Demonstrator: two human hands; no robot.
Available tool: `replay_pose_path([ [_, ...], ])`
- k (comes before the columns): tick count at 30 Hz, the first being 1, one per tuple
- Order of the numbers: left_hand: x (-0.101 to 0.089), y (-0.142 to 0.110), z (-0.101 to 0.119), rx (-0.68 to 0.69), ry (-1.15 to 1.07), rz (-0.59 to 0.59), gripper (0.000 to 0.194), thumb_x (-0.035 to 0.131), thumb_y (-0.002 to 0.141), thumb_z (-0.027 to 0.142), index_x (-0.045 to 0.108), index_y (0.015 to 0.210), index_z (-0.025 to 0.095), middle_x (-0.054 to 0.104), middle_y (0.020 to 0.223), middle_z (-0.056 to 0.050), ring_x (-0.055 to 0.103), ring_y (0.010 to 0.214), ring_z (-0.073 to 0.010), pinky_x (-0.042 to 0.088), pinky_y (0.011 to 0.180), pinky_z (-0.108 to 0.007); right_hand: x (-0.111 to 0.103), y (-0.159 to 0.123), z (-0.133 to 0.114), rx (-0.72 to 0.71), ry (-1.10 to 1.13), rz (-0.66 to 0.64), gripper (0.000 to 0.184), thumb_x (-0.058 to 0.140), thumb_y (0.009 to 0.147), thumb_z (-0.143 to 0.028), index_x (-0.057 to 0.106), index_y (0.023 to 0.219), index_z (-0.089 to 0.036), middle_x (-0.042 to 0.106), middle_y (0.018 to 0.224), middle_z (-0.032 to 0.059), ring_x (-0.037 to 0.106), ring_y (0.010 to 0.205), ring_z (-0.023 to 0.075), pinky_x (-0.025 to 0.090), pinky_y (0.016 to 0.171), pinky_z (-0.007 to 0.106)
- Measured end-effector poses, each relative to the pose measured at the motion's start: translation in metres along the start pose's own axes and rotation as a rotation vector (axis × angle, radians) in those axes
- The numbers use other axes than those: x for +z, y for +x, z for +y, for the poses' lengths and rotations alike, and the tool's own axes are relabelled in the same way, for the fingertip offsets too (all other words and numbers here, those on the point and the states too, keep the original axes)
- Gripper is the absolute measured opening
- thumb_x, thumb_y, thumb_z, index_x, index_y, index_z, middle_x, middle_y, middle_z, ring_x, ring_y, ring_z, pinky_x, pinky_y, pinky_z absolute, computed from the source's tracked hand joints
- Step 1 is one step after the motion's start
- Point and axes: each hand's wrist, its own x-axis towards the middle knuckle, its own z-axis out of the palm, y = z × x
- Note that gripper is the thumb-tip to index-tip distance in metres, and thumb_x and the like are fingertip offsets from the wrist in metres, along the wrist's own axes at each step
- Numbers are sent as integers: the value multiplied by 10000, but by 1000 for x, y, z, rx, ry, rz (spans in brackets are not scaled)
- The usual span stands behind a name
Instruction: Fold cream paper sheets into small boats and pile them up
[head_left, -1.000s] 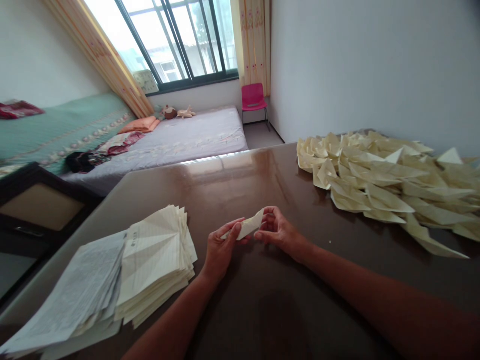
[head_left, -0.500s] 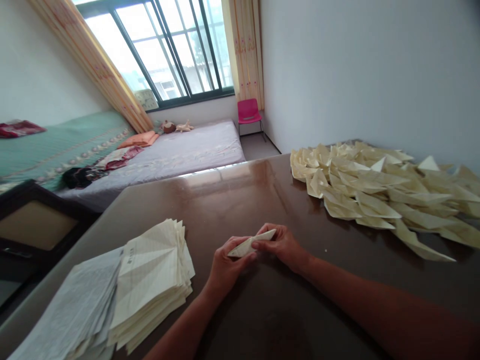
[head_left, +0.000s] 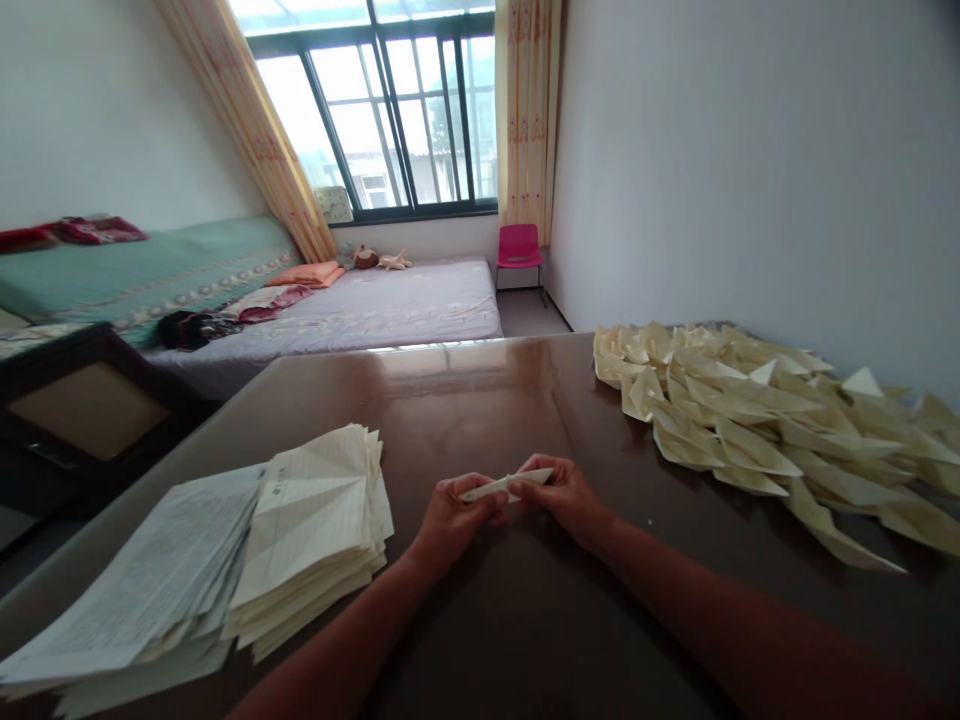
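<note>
A narrow folded piece of cream paper (head_left: 495, 488) is held between both hands above the brown table, its pointed ends towards left and right. My left hand (head_left: 457, 515) pinches its left part between thumb and fingers. On the other end, my right hand (head_left: 562, 495) grips it with the thumb pressed on the near side. To the left lies a stack of lined cream sheets (head_left: 304, 540), the top one creased. Off to the right, a heap of folded paper boats (head_left: 720, 400) spreads over the table.
Printed grey-white sheets (head_left: 150, 570) lie left of the cream stack. The glossy brown table (head_left: 450, 400) reaches towards a bed (head_left: 420, 300) and a pink chair (head_left: 519, 247). A dark cabinet (head_left: 90, 410) stands at the left, and a white wall (head_left: 750, 180) rises at the right.
The camera view has shifted, so the room appears lower and further right. The folded paper now looks narrower and flatter between the fingers; both hands still hold it.
</note>
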Motion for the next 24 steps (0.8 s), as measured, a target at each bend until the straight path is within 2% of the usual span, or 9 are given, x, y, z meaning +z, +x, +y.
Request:
replay_pose_path([
  [3,-4,3,-5,10,3,-19,325,756,670,413,698,761,107,673,615,-29,588,556,-118,462,561,-208,-3,2,1,-22,-71,-13,316,743,658,-457,655,709,-159,636,557,-17,489,478,87,361,477,212],
  [7,-8,7,-13,1,62,-82,348,733,683,414,718,863,117,698,705,-45,606,594,-132,485,586,-228,-11,5,5,-120,-251,1,289,738,670,-435,669,708,-157,635,576,-21,485,500,87,359,487,213],
  [10,-7,9,-16,65,193,-84,312,669,732,414,725,857,134,681,664,-26,578,549,-118,455,536,-208,-15,6,8,-160,-341,-44,278,729,684,-431,684,723,-160,640,598,-20,503,531,95,376,516,219],
  [14,-6,10,-16,151,418,-48,277,573,795,381,708,821,141,661,623,-8,552,509,-107,411,501,-196,-15,6,11,-180,-350,-67,265,711,715,-421,677,739,-159,650,623,-19,524,563,101,401,573,231],
  [19,-5,14,-21,276,611,-52,271,488,846,352,666,769,163,623,588,-1,565,567,-134,416,569,-221,-12,5,13,-185,-392,-42,291,704,720,-438,638,737,-155,594,570,-44,468,528,84,357,546,220],
  [21,-7,15,-23,326,648,-47,254,487,847,354,648,771,172,622,659,-16,580,656,-160,425,636,-246,-10,5,11,-196,-430,-53,303,690,733,-449,631,754,-153,579,571,-52,452,526,77,346,542,216],
  [24,-16,14,-22,406,700,-45,190,542,805,322,612,919,187,603,926,-52,582,806,-194,432,742,-289,-9,3,7,-225,-537,-75,307,646,772,-453,620,833,-153,542,574,-65,428,525,71,331,528,209],
])
